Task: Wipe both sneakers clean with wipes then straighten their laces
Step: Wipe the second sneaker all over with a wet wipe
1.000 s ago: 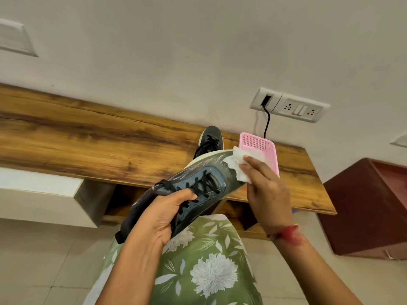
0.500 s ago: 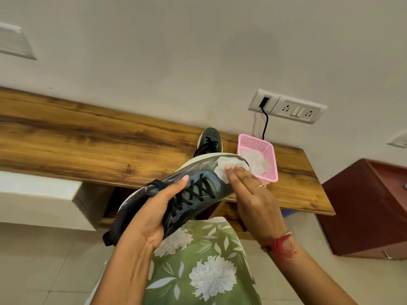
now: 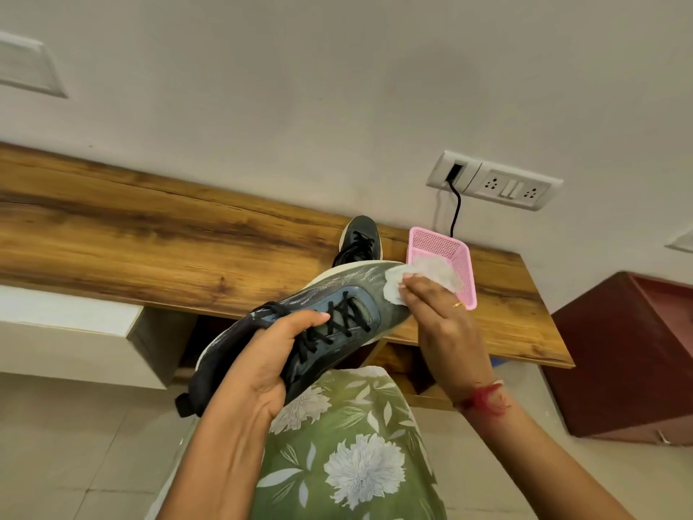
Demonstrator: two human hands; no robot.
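One sneaker [image 3: 339,313] is held above the desk [image 3: 150,249]'s front edge, left hand [image 3: 262,365] gripping its middle; right hand [image 3: 438,320] pinches a wipe [image 3: 393,289] against the toe. Wiping step under way. Next likely needs turning it; second sneaker [image 3: 360,236] waits by the back edge.

Obscured, relative to the long brown wooden shelf [image 3: 150,238]: black lace-up sneaker [image 3: 359,236] on it, heel hidden behind the held grey-blue mesh sneaker [image 3: 371,290]; crumpled white wipe [image 3: 393,292] before it, partly under the right hand [image 3: 442,324]; pink perforated plastic basket [image 3: 437,242] on its right end, near corner covered; dark red cabinet [image 3: 630,354] to its right, cropped by the frame.
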